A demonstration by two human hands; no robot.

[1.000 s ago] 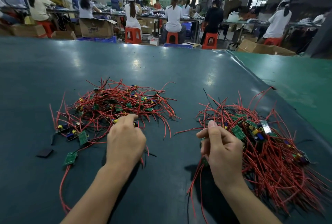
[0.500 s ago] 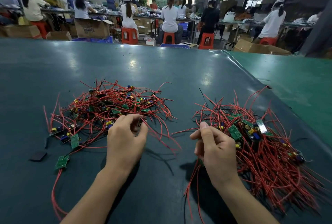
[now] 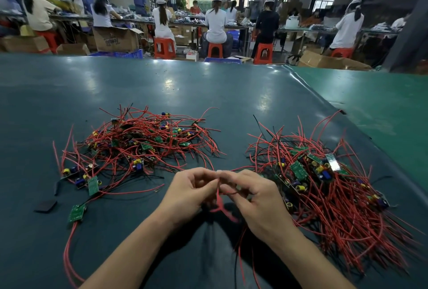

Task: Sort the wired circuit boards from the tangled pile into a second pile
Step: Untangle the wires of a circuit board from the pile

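Factory workers on orange stools (image 3: 164,47) fill the background as I sit at a dark green bench mat (image 3: 208,94), sorting wired circuit boards. At far left, one stray board (image 3: 76,213) trails a long red lead off the tangled pile (image 3: 143,142). At centre, my left hand (image 3: 187,193) and right hand (image 3: 257,198) meet above the mat, fingertips of both curled and pinching the red wires (image 3: 220,203) of one unit; whether its board is in my grip I cannot tell. To my right lies the second pile (image 3: 324,186), leads roughly combed one way. The job, as I judge it, is to straighten these wires before laying them down parallel, without snagging neighbours.
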